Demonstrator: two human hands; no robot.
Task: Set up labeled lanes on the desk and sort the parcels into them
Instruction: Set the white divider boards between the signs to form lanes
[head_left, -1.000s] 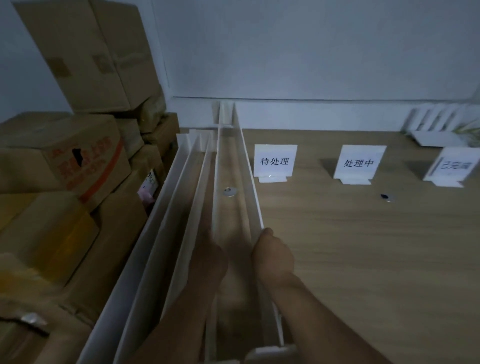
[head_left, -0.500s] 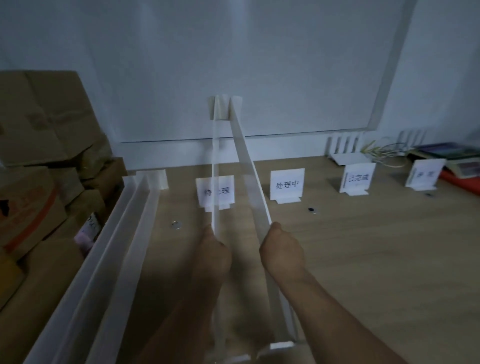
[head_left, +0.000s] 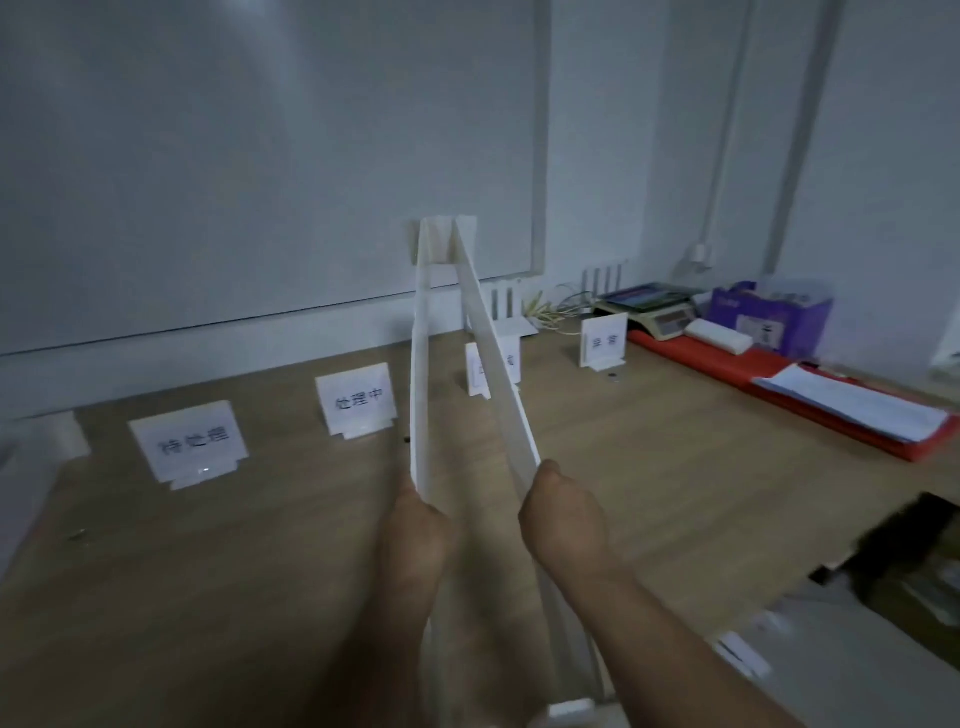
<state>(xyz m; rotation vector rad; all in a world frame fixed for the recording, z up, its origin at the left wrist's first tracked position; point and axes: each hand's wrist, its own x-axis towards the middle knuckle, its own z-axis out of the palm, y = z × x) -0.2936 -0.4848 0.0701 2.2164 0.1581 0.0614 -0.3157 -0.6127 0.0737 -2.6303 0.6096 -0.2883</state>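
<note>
Above the middle of the tabletop (head_left: 208, 597), 2 long white strips are held up, their far ends raised against the wall. The left hand (head_left: 415, 525) grips the left divider strip (head_left: 420, 364) and the right hand (head_left: 563, 514) grips the right divider strip (head_left: 498, 374). Each hand's fingers are clenched round its strip's lower edge, mostly hidden behind the knuckles. The strips lie close together at the far end and spread apart toward the hands. Behind them, 4 label signs (head_left: 189, 447) stand in a row on the tabletop, the third sign (head_left: 471, 374) partly hidden by the right strip. Far right sit a scale (head_left: 660, 312), a purple box (head_left: 763, 317) and a red mat (head_left: 727, 364).
</note>
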